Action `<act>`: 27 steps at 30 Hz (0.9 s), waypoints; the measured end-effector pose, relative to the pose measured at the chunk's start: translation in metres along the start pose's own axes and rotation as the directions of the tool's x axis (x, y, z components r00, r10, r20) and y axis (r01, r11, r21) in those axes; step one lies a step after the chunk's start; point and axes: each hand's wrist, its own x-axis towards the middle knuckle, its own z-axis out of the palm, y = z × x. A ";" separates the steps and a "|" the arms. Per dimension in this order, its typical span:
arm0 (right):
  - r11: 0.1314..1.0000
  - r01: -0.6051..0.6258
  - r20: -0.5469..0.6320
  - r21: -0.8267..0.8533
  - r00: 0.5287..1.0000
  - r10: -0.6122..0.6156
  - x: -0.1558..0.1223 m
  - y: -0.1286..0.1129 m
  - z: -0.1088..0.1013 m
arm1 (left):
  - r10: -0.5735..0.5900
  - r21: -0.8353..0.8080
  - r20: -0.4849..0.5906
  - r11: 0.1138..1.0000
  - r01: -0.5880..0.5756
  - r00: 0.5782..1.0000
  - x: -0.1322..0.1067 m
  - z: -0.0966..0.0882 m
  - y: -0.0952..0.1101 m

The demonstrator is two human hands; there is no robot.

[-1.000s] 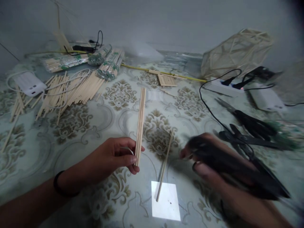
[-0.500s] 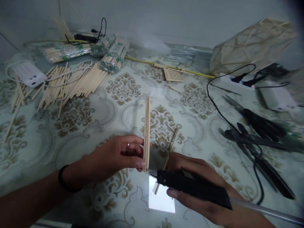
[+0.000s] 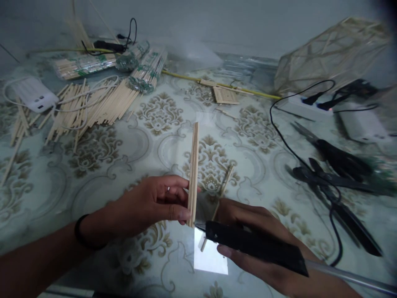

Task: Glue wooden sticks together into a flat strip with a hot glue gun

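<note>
Over the pale, flower-patterned desk (image 3: 149, 153), the left hand (image 3: 161, 203) pinches a narrow strip of light wooden sticks (image 3: 194, 165) near its lower end, while the right hand (image 3: 263, 223) grips a black glue gun (image 3: 254, 248), its tip at that end, contact unclear. I'd judge this is gluing; the next move calls for a steady strip and a small, controlled dab.

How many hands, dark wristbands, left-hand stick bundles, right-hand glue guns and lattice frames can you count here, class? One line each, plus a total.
Hands: 2 (left hand, right hand)
Dark wristband: 1
Stick bundle in the left hand: 1
Glue gun in the right hand: 1
Lattice frame: 1
Total: 6
</note>
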 end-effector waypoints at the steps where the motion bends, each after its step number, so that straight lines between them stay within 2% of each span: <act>1: 1.000 0.002 0.004 0.004 1.000 -0.002 0.001 0.000 0.000 | -0.001 0.007 -0.005 1.000 0.001 1.000 0.000 0.000 0.000; 14: 0.999 -0.008 0.041 0.036 0.999 0.006 -0.001 0.000 -0.001 | 0.030 0.033 0.004 0.999 -0.030 1.000 0.000 0.003 0.002; 27: 1.000 -0.014 0.037 0.001 0.999 0.014 -0.002 0.001 -0.002 | 0.014 -0.023 0.040 1.000 -0.013 0.999 -0.002 0.002 0.001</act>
